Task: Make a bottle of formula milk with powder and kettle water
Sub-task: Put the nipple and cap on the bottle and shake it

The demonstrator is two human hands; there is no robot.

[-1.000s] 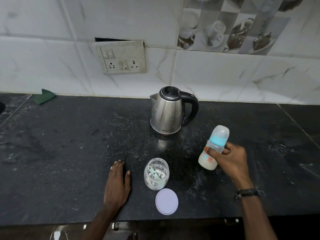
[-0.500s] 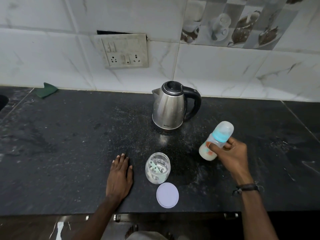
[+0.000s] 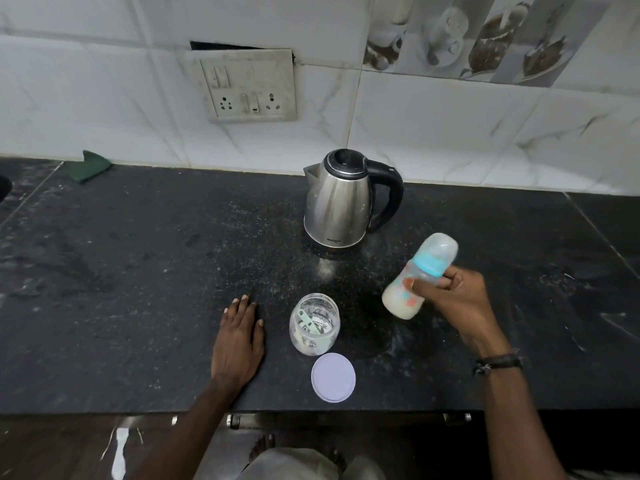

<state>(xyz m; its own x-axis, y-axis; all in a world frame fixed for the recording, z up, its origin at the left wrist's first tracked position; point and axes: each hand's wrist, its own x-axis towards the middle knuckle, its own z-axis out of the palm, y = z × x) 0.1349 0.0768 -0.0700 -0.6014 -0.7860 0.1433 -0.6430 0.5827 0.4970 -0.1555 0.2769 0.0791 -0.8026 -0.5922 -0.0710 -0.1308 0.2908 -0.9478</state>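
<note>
My right hand (image 3: 450,299) grips a capped baby bottle (image 3: 420,277) with a teal collar and clear cap, tilted up to the right above the black counter (image 3: 138,271). Milky liquid fills its lower part. My left hand (image 3: 239,341) lies flat on the counter, fingers together, holding nothing. Just right of it stands an open clear powder jar (image 3: 314,323) with a pale green scoop inside. Its lilac lid (image 3: 333,376) lies flat in front of it. A steel kettle (image 3: 341,199) with a black handle stands behind, lid closed.
The tiled wall behind carries a switch and socket panel (image 3: 249,86). A green cloth (image 3: 91,165) lies at the back left of the counter. White powder specks dust the counter around the kettle. The counter's front edge runs just below the lid.
The bottle in my right hand has tilted and shifted slightly, with some blur. My left hand, the jar, lid and kettle have stayed put; the camera has tipped a little.
</note>
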